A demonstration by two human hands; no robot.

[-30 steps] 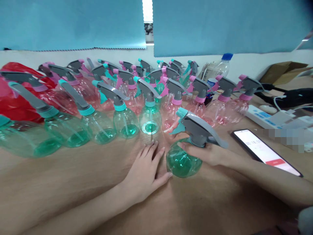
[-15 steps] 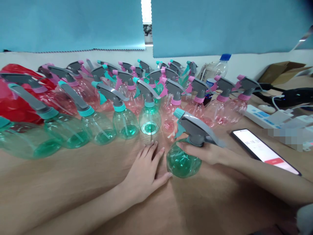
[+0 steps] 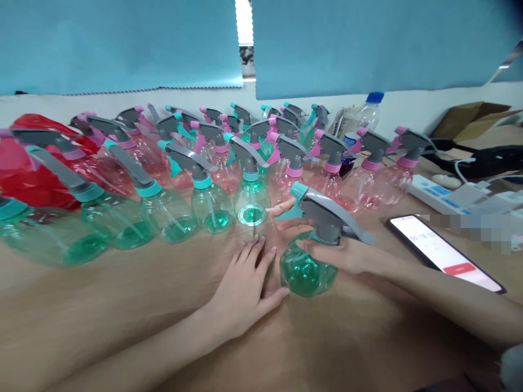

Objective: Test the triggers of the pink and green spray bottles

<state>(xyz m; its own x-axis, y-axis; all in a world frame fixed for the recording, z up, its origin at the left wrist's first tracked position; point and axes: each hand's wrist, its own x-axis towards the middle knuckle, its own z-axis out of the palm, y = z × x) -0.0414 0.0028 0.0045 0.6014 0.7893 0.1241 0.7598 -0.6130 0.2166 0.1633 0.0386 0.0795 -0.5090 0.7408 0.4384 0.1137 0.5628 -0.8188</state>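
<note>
A green spray bottle [image 3: 304,272] with a grey and turquoise trigger head stands upright on the table. My right hand [image 3: 345,255] grips it around the neck and upper body, with the thumb across the near side. Fingertips of that hand reach past the turquoise trigger on the far side, partly hidden by the spray head. Just left of the bottle, my left hand [image 3: 245,288] lies palm down on the tabletop, fingers spread and holding nothing. Its fingertips point toward a similar green spray bottle [image 3: 251,204] in the front row.
Several green and pink spray bottles [image 3: 212,209] stand in rows behind my hands. To the right lie a phone [image 3: 437,245] with a lit timer screen and a power strip [image 3: 433,193]. A red plastic bag [image 3: 36,179], a blue-capped bottle [image 3: 370,114] and a cardboard box [image 3: 469,120] are farther back.
The right-hand fingers by the trigger have straightened and now extend farther left. The bottle and my left hand stay in place; the view has shifted slightly.
</note>
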